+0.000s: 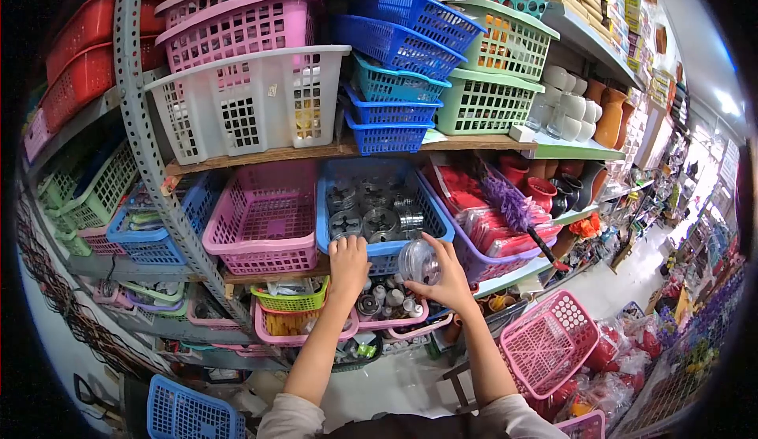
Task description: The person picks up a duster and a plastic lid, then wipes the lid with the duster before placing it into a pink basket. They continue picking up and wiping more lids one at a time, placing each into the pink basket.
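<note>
Clear round plastic container [418, 261]: clamped between thumb and fingers of my right hand [448, 283], just outside the blue basket [384, 264]. Left hand [348, 267]: fingers together at its front rim, left of the container; can't tell if gripping. Smooth curved plastic could slip if my pinch loosens, dropping onto jars [395, 298] below those fingers; rim contact could knock it loose.

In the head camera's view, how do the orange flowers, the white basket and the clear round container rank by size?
1. White basket
2. Clear round container, in the right hand
3. Orange flowers
</note>
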Demonstrator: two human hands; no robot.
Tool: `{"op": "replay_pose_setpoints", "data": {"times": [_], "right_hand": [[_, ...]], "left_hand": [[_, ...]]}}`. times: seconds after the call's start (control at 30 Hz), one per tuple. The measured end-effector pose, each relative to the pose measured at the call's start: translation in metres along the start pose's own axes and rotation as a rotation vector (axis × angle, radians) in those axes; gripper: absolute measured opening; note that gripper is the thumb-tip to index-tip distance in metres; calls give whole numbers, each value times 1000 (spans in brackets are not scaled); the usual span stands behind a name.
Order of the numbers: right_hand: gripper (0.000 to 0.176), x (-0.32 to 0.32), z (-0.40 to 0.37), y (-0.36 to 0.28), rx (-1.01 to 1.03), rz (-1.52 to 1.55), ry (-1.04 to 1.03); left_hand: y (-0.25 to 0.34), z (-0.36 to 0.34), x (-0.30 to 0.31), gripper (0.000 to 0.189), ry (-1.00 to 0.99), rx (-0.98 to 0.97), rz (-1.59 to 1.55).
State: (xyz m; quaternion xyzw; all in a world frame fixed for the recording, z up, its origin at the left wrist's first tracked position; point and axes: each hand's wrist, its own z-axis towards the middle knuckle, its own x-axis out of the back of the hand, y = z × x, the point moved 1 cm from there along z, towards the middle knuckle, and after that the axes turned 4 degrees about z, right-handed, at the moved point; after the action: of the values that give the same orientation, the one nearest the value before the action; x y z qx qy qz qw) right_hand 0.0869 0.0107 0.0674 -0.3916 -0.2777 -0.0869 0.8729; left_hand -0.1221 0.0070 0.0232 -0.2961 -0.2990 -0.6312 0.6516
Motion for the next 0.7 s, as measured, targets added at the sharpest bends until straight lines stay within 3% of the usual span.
{"op": "replay_pose_setpoints", "data": {"times": [0.43, 0.5, 0.6, 0.7], "right_hand": [[90, 14, -2, 37, -19, 100, 168], [91, 19, 7, 30, 8, 138, 146], [96, 17, 23, 34, 68, 187, 120], [98, 13, 46, 24, -14, 277, 83]], "left_hand": [[12, -19, 0, 36, 48, 60, 18], [18, -23, 10, 17, 125, 40, 8], [23, -32, 17, 16, 127, 44, 6], [27, -36, 14, 12, 124, 56, 22]]}}
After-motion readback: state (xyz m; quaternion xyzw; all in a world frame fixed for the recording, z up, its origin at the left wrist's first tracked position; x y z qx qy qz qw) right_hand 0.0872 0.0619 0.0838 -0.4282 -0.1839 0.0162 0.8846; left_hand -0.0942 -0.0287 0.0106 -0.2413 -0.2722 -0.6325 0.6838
